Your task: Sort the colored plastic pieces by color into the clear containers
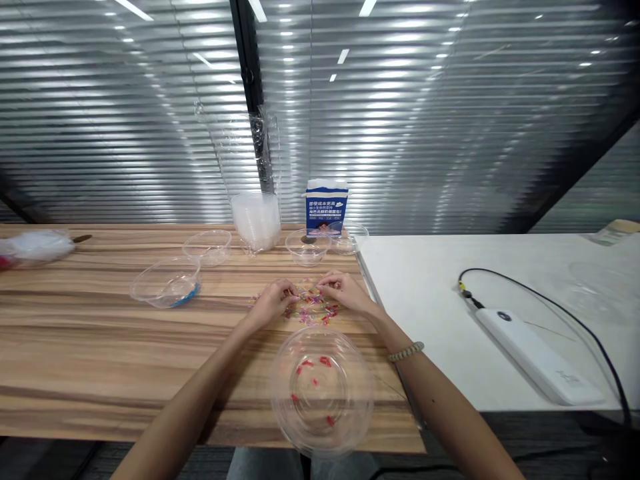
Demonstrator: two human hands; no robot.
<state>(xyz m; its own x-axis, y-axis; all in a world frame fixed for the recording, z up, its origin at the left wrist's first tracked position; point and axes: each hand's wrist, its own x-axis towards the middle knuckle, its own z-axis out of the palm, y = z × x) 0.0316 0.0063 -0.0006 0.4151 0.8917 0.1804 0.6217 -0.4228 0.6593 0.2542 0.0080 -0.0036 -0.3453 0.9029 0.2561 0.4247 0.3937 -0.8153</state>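
A loose pile of small colourful pieces, perhaps beads, in pink, red, yellow and purple, lies on the wooden table. My left hand rests at the pile's left side, thumb and fingers pinched together. At its upper right edge, my right hand is also closed in a pinch. Whatever the fingertips hold is too small to make out. Closest to me, a clear plastic bowl contains several red pieces. Farther left, another clear bowl has blue pieces gathered at one side.
More clear bowls stand toward the back, near a stack of clear containers and a blue box. A plastic bag lies far left. On the adjoining white table is a white power bank with a black cable.
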